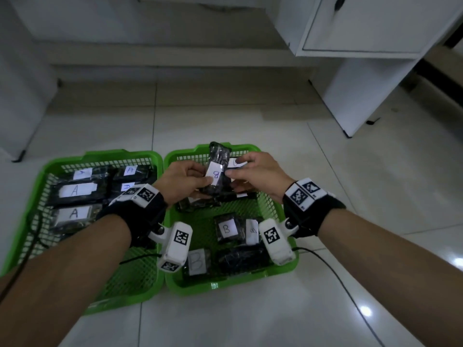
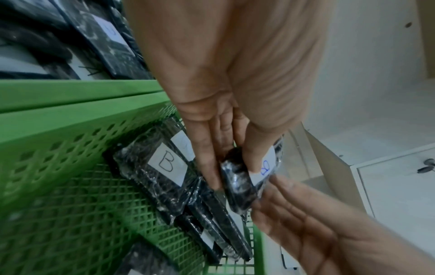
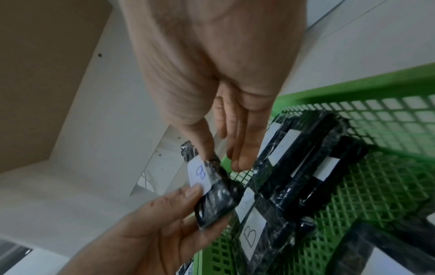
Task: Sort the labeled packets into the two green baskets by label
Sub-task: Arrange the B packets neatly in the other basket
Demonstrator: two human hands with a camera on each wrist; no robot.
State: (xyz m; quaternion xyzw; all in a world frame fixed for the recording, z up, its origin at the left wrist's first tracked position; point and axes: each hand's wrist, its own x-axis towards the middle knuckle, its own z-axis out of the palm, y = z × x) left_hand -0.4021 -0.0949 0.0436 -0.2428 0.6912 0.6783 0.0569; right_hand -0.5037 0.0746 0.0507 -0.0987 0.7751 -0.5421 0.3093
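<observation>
**Two hands hold one B packet over the right basket**

Two green baskets sit side by side on the pale tile floor, with their rims touching in the middle of the frame. At the left of the head view, the left basket (image 1: pixel 37 186) holds dark packets with white labels marked A (image 1: pixel 74 191). These fill its far half. Its near half shows bare mesh.

Next comes the left hand (image 1: pixel 186 181). Its arm reaches in from the lower left and crosses the near corner of the left basket. The thumb sits on the white label and the fingers (image 2: pixel 207 167) curl behind, so this hand pinches the held packet (image 1: pixel 218 169). That packet is dark, stands nearly upright, and shows a B on its label. It hangs above the far half of the right basket (image 1: pixel 283 270), close to the back wall.

The right hand (image 1: pixel 255 171) comes in from the lower right. Its thumb presses the packet's right edge, beside the label. Its other fingers (image 3: pixel 244 148) are fairly straight and spread behind the packet.

More B packets (image 1: pixel 226 229) lie flat in the right basket, some at the far end under the hands and some near the front rim. Green mesh shows between these two groups. At the right of the frame there is open tile floor, and a white cabinet (image 1: pixel 370 28) stands at the upper right.
</observation>
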